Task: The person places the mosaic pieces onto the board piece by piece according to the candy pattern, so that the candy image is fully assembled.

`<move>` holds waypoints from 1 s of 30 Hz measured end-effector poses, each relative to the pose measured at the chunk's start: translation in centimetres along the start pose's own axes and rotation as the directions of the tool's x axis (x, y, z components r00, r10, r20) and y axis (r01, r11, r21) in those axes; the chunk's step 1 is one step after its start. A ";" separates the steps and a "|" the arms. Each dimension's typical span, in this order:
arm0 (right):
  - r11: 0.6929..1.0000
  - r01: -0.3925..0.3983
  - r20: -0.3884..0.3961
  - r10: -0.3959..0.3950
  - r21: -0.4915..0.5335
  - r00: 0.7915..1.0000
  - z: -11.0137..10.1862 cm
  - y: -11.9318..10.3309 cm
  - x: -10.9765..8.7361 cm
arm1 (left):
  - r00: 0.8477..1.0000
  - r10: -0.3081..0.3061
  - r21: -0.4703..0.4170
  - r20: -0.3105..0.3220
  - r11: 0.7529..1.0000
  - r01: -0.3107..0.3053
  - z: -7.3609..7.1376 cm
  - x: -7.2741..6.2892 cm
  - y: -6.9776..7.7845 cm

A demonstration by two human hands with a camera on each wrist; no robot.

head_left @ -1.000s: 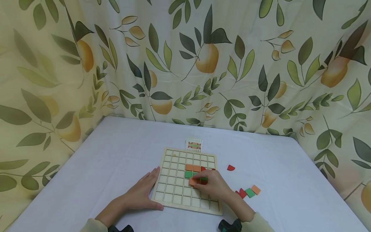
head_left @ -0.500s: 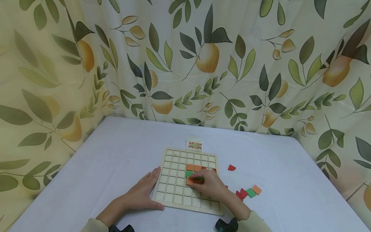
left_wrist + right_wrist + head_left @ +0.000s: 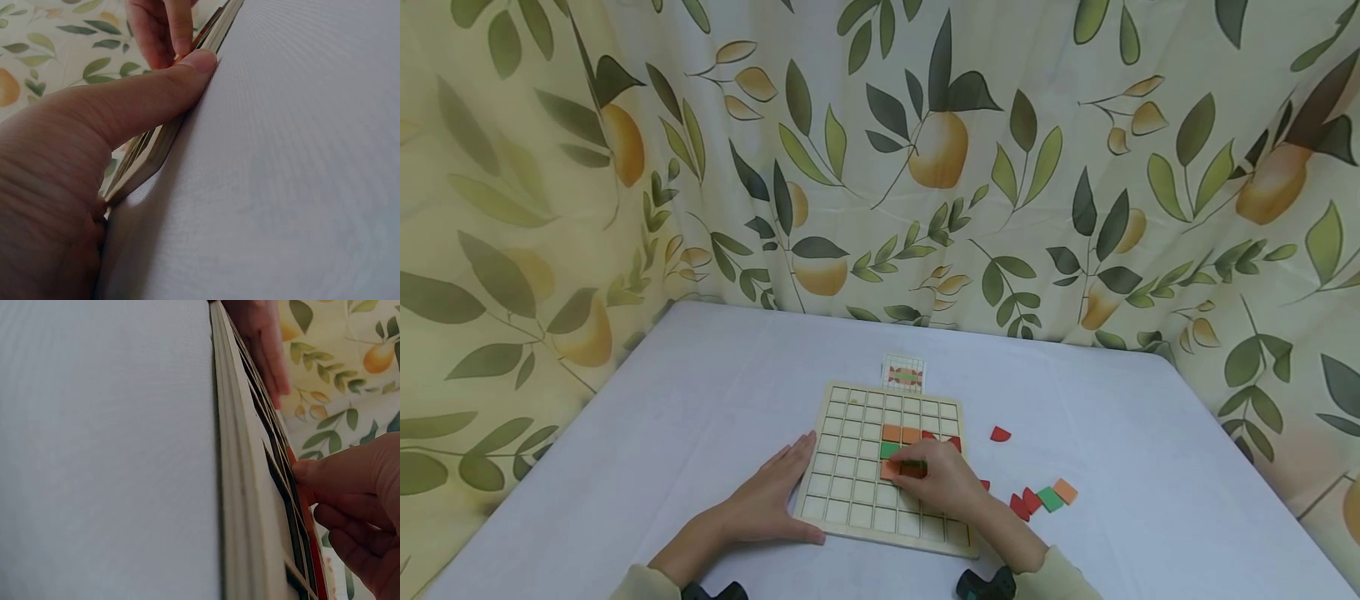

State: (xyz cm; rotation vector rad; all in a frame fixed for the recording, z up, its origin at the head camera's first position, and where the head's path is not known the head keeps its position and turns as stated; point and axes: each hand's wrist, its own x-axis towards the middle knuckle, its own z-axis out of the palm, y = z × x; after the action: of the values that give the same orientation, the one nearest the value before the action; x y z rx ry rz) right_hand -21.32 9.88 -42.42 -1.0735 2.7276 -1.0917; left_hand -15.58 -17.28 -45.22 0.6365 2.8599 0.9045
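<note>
A pale wooden grid board (image 3: 844, 492) lies on the white tabletop. My left hand (image 3: 767, 498) rests at its left side, fingers straight along the edge and the thumb (image 3: 181, 72) against the near edge. Over the middle right of the board, my right hand (image 3: 951, 479) pinches an orange square tile (image 3: 887, 470) at a grid cell. In the right wrist view, the thumb (image 3: 312, 470) touches this tile. Just beyond it sit a green tile (image 3: 890, 451) and orange tiles (image 3: 901, 434) in the grid. Red pieces (image 3: 955, 443) show past my knuckles; other pieces are partly hidden under the hand.
A small pattern card (image 3: 904, 373) lies at the board's far edge. One red quarter-round piece (image 3: 1000, 434) is right of the board. Nearer lie more red pieces (image 3: 1026, 502), a loose green tile (image 3: 1050, 499) and a loose orange tile (image 3: 1064, 491). A fruit-patterned curtain (image 3: 880, 167) hangs behind.
My right hand has moved slightly left with the orange tile, which now sits lower, in line with the grid cell below the green tile. My left hand stays in place.
</note>
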 end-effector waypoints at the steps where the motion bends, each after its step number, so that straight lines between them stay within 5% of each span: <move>1: 1.000 0.007 -0.003 -0.007 -0.003 1.000 0.0 0.0 0.0 | 1.000 0.002 0.001 0.000 1.000 -0.002 0.0 0.0 0.0; 30: 0.997 0.076 -0.030 -0.076 -0.014 0.997 0.2 0.0 -0.2 | 1.000 0.008 0.002 0.000 1.000 -0.008 0.1 0.0 -0.1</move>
State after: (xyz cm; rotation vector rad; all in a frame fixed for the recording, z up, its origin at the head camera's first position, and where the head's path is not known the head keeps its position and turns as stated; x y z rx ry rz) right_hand -21.10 9.87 -42.58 -1.1810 2.7416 -1.1112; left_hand -15.57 -17.32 -45.35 0.6484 2.8611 0.9022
